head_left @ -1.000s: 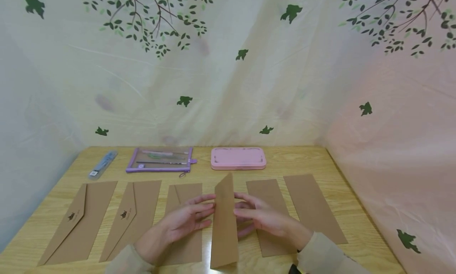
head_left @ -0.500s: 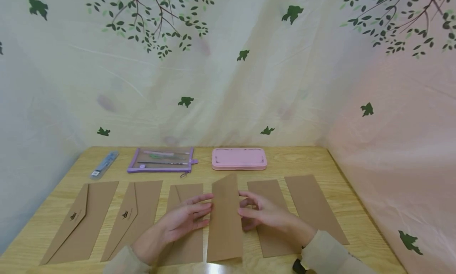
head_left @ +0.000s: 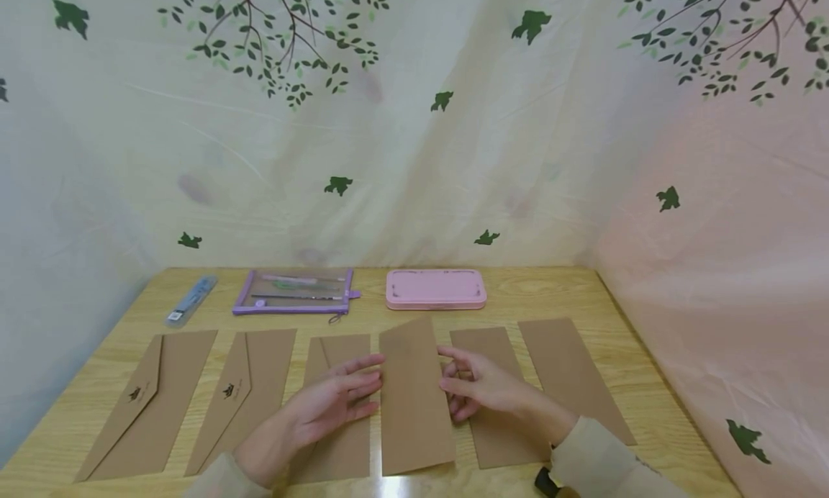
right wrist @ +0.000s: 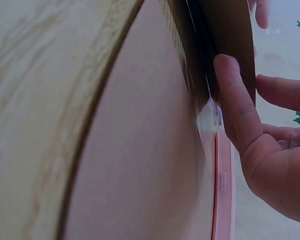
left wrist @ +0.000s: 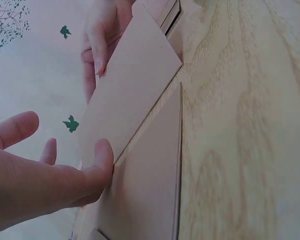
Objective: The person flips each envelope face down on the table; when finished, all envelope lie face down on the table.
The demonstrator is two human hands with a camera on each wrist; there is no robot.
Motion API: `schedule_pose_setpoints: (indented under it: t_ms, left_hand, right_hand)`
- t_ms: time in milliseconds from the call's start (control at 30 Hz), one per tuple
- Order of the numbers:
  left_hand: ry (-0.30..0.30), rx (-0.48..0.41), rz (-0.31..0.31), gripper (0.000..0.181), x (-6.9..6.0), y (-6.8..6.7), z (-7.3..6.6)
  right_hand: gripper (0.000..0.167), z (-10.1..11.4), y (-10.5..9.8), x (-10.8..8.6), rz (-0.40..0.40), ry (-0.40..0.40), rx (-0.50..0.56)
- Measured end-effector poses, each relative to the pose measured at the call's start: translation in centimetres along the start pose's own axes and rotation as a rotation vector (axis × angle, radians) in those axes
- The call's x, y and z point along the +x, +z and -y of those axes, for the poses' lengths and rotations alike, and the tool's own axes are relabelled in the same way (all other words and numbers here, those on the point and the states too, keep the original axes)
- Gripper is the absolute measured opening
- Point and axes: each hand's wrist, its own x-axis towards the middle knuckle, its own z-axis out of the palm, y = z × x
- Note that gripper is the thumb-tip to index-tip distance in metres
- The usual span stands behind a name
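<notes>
Brown envelope (head_left: pixel 416 401) stood tilted mid-row, pinched at one edge

It was raised at a slant between the flapped envelope (head_left: pixel 350 447) on its left and the plain envelope (head_left: pixel 497 440) on its right, a blank face toward you; whether its bottom touched the table (head_left: pixel 518 289) you could not tell. Your right grip (head_left: pixel 476 386) pinched its right edge between thumb and fingers. Your left grip (head_left: pixel 333 408) held nothing, its fingers nearly straight, the tips at the left edge. Good handling, by judgement, called for a light right pinch, so the paper did not crease, and left fingertips that merely steadied its angle. The likeliest slip was nudging the plain envelope just under your right knuckles, so they needed clearance. Farther back, the pink case (head_left: pixel 436 289) and purple-edged pouch (head_left: pixel 294 293) lay safely apart.
</notes>
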Motion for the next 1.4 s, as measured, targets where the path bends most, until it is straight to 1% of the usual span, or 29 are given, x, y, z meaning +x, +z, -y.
schedule_pose_setpoints:
  t_ms: [100, 300, 633, 900, 1100, 1400]
  left_hand:
    - [0.001, -0.001, -0.002, 0.063, -0.1, -0.1, 0.0]
    - [-0.001, -0.003, -0.012, 0.061, -0.1, -0.2, 0.1]
    - [-0.013, 0.001, -0.015, 0.063, -0.3, 0.0, -0.2]
    - [-0.019, -0.001, -0.016, 0.063, -0.5, -0.1, -0.3]
    - [-0.020, -0.006, -0.024, 0.058, -0.6, -0.2, -0.4]
    - [-0.021, -0.009, -0.033, 0.055, -0.6, -0.2, -0.5]
  right_hand:
    - [0.073, -0.1, 0.0, 0.0, 0.001, 0.004, -0.002]
    - [0.074, -0.1, -0.1, 0.0, 0.008, 0.023, 0.028]
    - [0.072, -0.2, 0.0, -0.4, 0.020, 0.036, 0.064]
    - [0.070, 0.1, -0.1, -0.6, 0.041, 0.011, 0.062]
    - [0.069, 0.0, -0.1, -0.8, 0.025, -0.012, 0.050]
    - [0.069, 0.2, -0.1, -1.2, 0.011, -0.015, 0.043]
